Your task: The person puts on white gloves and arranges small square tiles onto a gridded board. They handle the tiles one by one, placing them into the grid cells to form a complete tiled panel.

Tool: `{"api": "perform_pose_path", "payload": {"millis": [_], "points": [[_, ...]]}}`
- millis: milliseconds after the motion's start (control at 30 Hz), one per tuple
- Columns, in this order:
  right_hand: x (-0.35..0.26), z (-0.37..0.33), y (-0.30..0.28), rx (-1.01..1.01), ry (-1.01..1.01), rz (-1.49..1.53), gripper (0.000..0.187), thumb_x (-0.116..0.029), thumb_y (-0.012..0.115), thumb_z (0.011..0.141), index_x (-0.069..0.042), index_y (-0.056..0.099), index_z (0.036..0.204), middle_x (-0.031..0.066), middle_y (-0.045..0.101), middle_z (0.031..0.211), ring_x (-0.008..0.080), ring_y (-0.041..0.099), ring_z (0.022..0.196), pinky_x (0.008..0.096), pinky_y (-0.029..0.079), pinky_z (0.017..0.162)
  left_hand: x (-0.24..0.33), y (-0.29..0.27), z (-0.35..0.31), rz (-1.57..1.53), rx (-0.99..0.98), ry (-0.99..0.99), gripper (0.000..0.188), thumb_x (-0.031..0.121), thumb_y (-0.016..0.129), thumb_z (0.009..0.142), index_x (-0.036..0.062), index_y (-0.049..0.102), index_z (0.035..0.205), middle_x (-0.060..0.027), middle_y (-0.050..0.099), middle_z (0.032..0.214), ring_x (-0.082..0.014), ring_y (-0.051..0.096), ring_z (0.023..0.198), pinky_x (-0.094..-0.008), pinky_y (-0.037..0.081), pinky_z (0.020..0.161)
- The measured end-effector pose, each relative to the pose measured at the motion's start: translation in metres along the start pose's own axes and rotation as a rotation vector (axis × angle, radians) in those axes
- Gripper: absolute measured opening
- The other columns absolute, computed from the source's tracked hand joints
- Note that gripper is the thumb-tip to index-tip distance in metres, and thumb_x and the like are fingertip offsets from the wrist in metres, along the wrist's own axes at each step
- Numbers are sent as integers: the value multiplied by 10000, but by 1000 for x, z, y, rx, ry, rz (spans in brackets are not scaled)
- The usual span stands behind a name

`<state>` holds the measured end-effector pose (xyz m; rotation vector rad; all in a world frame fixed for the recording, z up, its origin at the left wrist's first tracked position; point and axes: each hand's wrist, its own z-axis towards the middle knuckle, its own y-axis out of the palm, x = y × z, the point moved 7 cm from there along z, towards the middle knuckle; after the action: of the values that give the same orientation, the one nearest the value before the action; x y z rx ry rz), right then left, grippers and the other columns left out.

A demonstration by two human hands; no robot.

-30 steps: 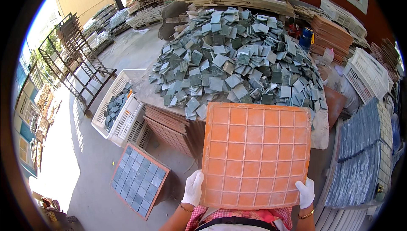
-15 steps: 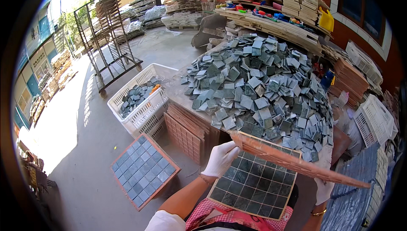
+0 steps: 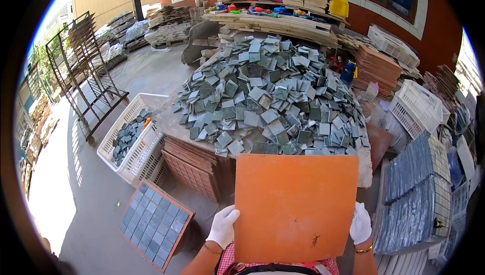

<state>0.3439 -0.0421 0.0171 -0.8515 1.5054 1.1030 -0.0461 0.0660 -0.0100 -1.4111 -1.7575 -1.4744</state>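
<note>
Orange board (image 3: 295,194) low, plain side up, in front of bench (image 3: 173,125). Just turned over: side with squares faced up one second ago. Dark tile sheet, bare half second ago, now hidden, maybe under board; so its tiles can't be checked. Left hand (image 3: 222,226) grips left edge. Right hand (image 3: 360,225) at right edge, fingers hidden, can't tell if gripping. Heap of grey-green tiles (image 3: 273,98) on bench.
</note>
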Motion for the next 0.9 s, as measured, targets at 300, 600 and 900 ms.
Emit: {"api": "perform_pose_path", "payload": {"millis": [300, 600, 900], "points": [[43, -65, -21, 206, 116, -446, 190, -128, 529, 902, 44, 606, 922, 28, 586, 805, 100, 507, 751, 284, 444, 675, -44, -7, -5, 378, 56, 94, 306, 117, 554, 906, -59, 584, 1154, -59, 638, 1041, -124, 577, 975, -274, 461, 860], [44, -30, -5, 241, 115, -649, 258, -196, 538, 908, 50, 585, 841, 102, 572, 690, 155, 521, 646, 343, 442, 605, -19, -11, 29, 972, 200, 181, 324, 271, 580, 896, -32, 572, 1012, -254, 653, 913, -392, 644, 876, -414, 494, 763], [75, -13, -1, 236, 169, -827, 375, -307, 532, 894, 55, 543, 798, 236, 593, 742, 374, 589, 700, 432, 454, 648, -20, -26, 48, 972, 233, 236, 357, 317, 595, 878, -38, 563, 874, -262, 642, 826, -407, 642, 808, -426, 491, 712]]}}
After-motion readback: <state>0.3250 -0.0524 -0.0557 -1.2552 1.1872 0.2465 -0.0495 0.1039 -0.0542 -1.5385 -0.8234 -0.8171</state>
